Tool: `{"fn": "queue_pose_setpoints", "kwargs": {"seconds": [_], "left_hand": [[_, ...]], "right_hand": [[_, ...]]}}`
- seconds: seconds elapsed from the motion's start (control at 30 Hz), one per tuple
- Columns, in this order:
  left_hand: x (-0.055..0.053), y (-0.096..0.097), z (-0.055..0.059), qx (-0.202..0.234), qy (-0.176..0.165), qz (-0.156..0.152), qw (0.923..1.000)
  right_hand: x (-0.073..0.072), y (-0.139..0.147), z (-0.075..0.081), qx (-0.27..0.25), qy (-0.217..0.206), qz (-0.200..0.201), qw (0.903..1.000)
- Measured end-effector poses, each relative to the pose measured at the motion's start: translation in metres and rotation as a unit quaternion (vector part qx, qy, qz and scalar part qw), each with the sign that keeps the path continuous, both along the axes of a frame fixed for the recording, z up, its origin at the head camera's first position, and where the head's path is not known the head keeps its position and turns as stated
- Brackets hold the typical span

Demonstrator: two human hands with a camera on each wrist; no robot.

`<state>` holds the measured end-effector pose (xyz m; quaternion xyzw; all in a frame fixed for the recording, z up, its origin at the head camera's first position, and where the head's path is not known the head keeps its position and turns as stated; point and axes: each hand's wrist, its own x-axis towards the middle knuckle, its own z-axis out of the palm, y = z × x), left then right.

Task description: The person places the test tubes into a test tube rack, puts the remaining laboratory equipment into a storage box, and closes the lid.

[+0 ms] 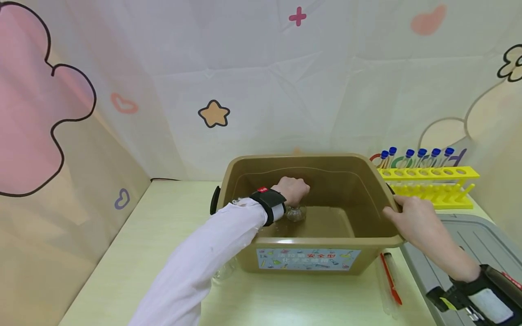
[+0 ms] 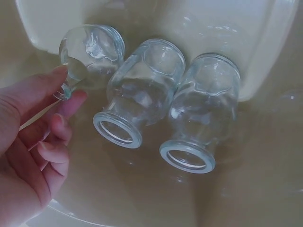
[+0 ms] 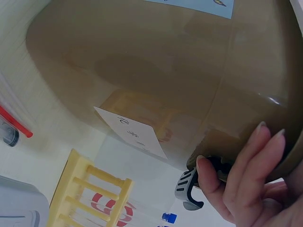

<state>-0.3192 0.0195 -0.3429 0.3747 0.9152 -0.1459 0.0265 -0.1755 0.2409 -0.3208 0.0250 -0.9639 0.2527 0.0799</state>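
A brown plastic bin (image 1: 371, 243) with a printed label stands on the table. My left hand (image 1: 291, 191) reaches down inside it. In the left wrist view, the thumb and a finger pinch the rim of a clear glass bottle (image 2: 97, 52) lying on the bin floor. Two more glass bottles, the middle one (image 2: 147, 85) and the right one (image 2: 204, 99), lie beside it with their mouths toward the hand. My right hand (image 1: 420, 226) grips the bin's right rim, its fingers curled under the edge beside a black and grey handle (image 3: 187, 187).
Behind the right hand stands a yellow test tube rack (image 1: 428, 173) with several blue-capped tubes (image 1: 422, 153). A grey lid (image 1: 452, 222) lies at the right. A red stick (image 1: 390, 278) is in front of the bin, and clear glassware (image 1: 225, 270) sits by its left front corner.
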Motion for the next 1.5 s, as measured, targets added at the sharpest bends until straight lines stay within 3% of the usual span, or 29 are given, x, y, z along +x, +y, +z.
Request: {"fn": "queue_pose_setpoints", "kwargs": {"seconds": [0.27,0.5,0.67,0.93,1.2,1.5], "left_hand": [[-0.001,0.000,0.000,-0.001,-0.003,0.006,1.0000],[0.003,0.000,0.007,-0.002,-0.023,0.040,0.9990],[0.010,-0.001,0.025,0.011,-0.033,0.041,0.9986],[0.015,-0.009,0.073,0.059,-0.034,-0.001,0.9976],[0.042,-0.037,0.112,0.093,-0.002,-0.043,0.9948],[0.081,-0.065,0.121,0.148,0.041,-0.077,0.9852]], "right_hand": [[0.000,-0.001,0.001,0.000,-0.004,-0.002,1.0000],[-0.001,0.000,0.001,0.002,-0.012,-0.003,0.9999],[0.001,-0.001,0.000,0.003,-0.016,-0.005,0.9999],[0.000,-0.001,0.001,-0.002,-0.020,-0.007,0.9998],[-0.001,-0.002,0.001,0.001,-0.020,-0.009,0.9998],[-0.001,-0.002,0.002,-0.001,-0.027,-0.015,0.9995]]}}
